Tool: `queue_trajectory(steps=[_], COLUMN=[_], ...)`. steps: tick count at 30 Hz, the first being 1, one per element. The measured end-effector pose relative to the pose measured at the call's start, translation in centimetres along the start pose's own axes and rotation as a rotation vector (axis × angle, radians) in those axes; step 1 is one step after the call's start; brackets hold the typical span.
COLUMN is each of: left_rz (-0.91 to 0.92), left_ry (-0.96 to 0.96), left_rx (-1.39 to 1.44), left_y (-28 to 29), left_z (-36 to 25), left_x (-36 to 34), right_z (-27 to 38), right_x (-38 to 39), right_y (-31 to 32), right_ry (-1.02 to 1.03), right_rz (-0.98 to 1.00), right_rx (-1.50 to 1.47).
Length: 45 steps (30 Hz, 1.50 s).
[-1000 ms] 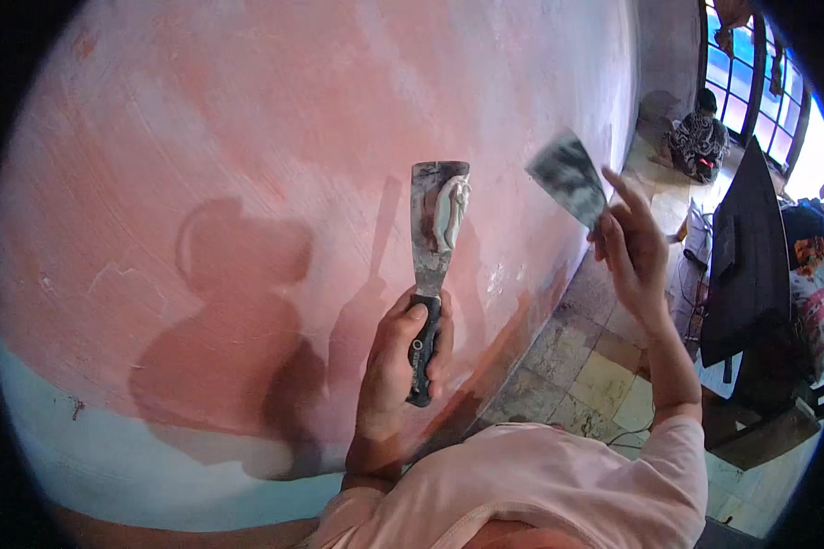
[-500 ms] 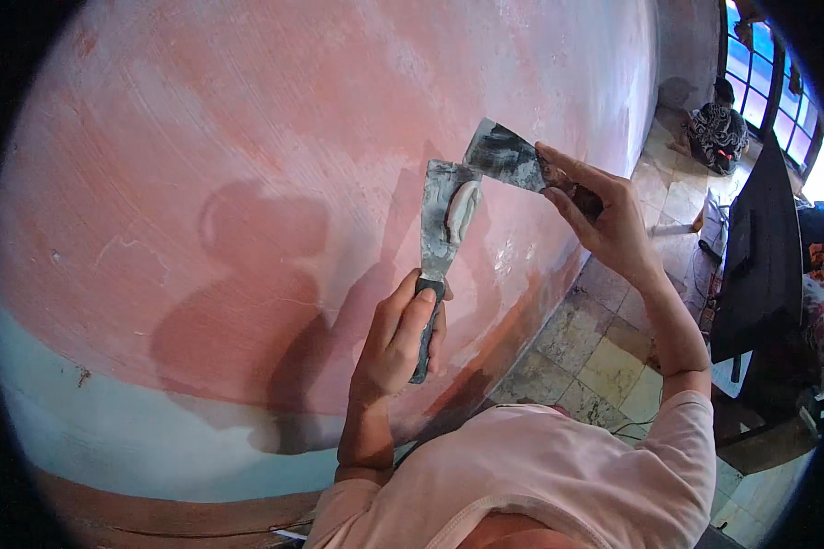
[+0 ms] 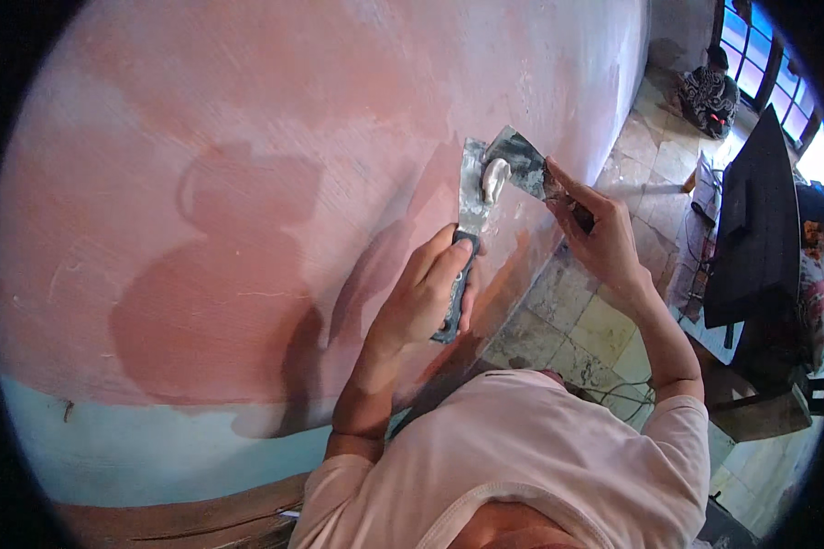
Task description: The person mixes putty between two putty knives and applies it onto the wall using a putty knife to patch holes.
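In front of a pink wall [image 3: 156,110] with a pale blue band along its bottom, my left hand [image 3: 421,293] is closed round the black handle of a putty knife [image 3: 471,210], its metal blade upright. A lump of whitish paste [image 3: 496,180] sits on that blade. My right hand [image 3: 600,233] grips a wider scraper [image 3: 515,160], holding it tilted with the blade reaching left to the knife's upper right edge, beside the paste; whether the two blades touch is hard to tell. The scraper's handle is mostly hidden by my fingers.
A tiled floor [image 3: 595,334] runs along the wall's foot. At right stand a large black screen [image 3: 751,224], some cables [image 3: 618,398] and heaped cloth [image 3: 815,265]. Further back, a seated person [image 3: 710,96] is near a barred window [image 3: 751,55].
My right hand has brought its scraper leftward to the knife's blade. My left hand with the knife has risen and shifted right, and the paste lump looks more bunched.
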<state>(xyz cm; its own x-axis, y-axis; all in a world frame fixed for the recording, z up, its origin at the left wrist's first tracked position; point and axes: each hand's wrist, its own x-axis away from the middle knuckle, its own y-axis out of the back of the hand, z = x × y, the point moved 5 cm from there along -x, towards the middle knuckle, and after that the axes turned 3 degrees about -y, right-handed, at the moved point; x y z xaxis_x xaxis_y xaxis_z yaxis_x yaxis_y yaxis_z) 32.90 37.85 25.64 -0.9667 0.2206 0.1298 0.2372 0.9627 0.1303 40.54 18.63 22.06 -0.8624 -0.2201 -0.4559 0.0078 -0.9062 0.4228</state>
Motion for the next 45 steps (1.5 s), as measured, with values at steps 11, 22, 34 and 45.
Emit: queue_trajectory(steps=[11, 22, 34, 45], left_rz=[0.024, -0.017, -0.025, -0.120], left_ry=[0.132, 0.186, -0.105, -0.334], left_rx=[0.005, 0.324, 0.475, 0.257], left_y=[0.4, 1.4, 2.9, 6.0], left_z=[4.5, 3.2, -4.6, -13.4], left_x=[-1.8, 0.0, 11.2, 13.0], right_z=[-2.7, -1.1, 12.7, 20.2], right_x=[3.5, -0.3, -8.2, -7.8], right_y=[-0.1, -0.9, 1.6, -2.1], right_ry=[-0.415, -0.398, 0.056, 0.534], right_rz=[0.403, 0.375, 0.422, 0.321], right_rx=[-0.549, -0.942, -1.432, -0.845])
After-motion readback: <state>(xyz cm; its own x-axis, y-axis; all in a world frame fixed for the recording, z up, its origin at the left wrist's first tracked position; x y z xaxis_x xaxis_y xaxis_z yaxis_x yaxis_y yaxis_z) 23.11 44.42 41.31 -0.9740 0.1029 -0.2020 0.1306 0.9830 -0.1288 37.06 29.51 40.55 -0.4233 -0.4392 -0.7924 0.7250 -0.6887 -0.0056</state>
